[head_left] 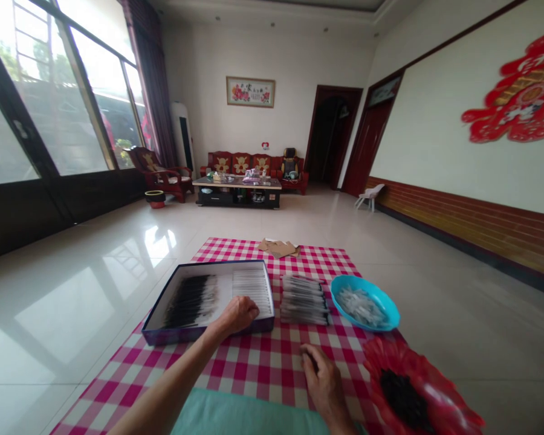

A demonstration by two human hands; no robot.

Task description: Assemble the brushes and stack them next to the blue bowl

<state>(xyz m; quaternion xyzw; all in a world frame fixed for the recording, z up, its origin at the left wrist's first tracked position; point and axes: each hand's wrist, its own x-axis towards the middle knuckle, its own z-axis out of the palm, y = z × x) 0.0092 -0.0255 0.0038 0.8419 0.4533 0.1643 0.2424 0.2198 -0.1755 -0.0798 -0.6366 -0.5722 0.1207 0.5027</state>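
My left hand (240, 314) is closed over the front right part of a shallow box (208, 334), and whatever its fingers hold is hidden. Inside the box, a row of dark, thin sticks like pen parts (188, 301) lies on the left and a row of whitish thin tubes (249, 287) on the right. My right hand (321, 374) is low over the checked cloth with its fingers curled together; I cannot make out anything in them. Just beyond it lies a stack of clear, pen-like sticks with dark ends (303, 300).
At the right stand a blue bowl (392, 311) of small clear plastic pieces and a red flower-shaped bowl (444, 374) of small black pieces. Torn cardboard (278, 248) lies at the far edge of the checked cloth (226, 248). A coffee table (237, 196) and sofa stand beyond.
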